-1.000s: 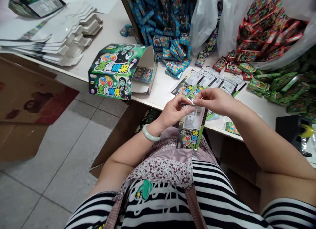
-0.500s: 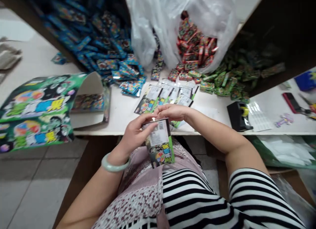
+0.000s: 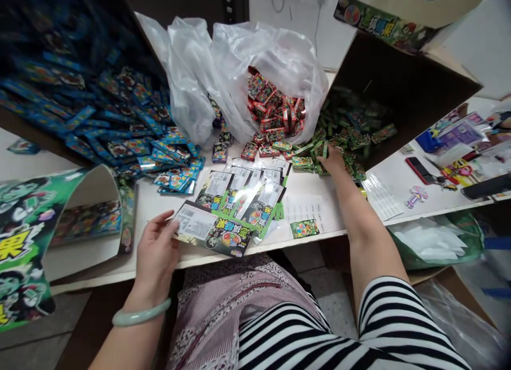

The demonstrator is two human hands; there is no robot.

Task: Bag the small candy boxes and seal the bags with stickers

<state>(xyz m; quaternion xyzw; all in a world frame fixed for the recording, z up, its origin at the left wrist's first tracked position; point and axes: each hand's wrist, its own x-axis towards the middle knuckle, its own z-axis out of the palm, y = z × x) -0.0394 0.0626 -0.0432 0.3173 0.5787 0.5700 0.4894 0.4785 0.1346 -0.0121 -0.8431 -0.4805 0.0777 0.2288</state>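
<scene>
My left hand (image 3: 157, 247), with a pale bangle on its wrist, pinches the left end of a black and green printed packet (image 3: 215, 229) at the table's front edge. Several similar packets (image 3: 239, 191) lie overlapped just behind it. My right hand (image 3: 333, 159) reaches into the pile of small green packs (image 3: 347, 136) that spills from a dark-sided box; its fingertips are among the packs, and whether one is held is unclear. A single green pack (image 3: 304, 229) lies on a white printed sheet (image 3: 295, 207) near the front edge.
Blue packs (image 3: 171, 157) spill from a large box at left. Red packs (image 3: 275, 106) fill a white plastic bag (image 3: 315, 66) at the back. An open printed carton (image 3: 91, 247) stands front left. A phone (image 3: 419, 170), scissors (image 3: 459, 170) and clear strips (image 3: 379, 194) lie to the right.
My hands have parted. The left moved left and laid the held packet over the table edge; the right reached out to the green packs. The view has shifted, and the single green pack now shows.
</scene>
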